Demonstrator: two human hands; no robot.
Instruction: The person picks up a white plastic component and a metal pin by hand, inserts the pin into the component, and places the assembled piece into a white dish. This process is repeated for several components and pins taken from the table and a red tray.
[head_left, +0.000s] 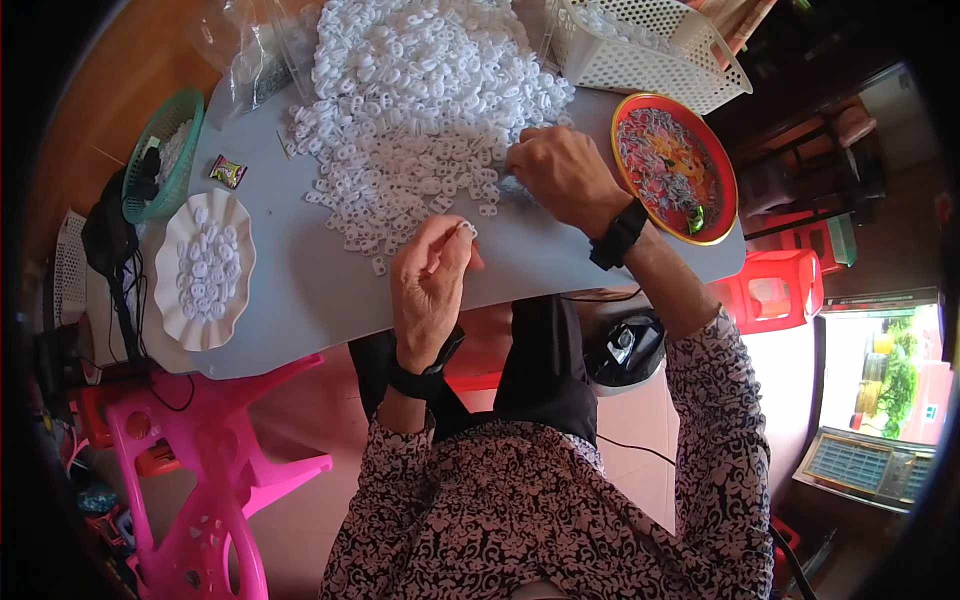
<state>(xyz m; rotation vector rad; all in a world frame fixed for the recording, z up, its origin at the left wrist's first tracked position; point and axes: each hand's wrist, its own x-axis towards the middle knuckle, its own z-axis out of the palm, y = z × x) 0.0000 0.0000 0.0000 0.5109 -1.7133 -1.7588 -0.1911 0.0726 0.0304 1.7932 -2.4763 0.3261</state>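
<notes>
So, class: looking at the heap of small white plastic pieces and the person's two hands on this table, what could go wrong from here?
1. The pile of white pieces spreads close to the near edge of the grey table; loose ones could be knocked to the floor.
2. The left hand pinches one tiny piece at its fingertips; that grip could easily slip.
3. The right hand works at the pile's edge, so a sweep might push pieces towards the red tray and mix the batches.

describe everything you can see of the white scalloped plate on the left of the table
The white scalloped plate looks like glossy plastic or ceramic, with a wavy fluted rim. It lies flat on the grey table near its left edge, below a green basket. A heap of small white rings fills its middle. Neither hand touches it.
</notes>
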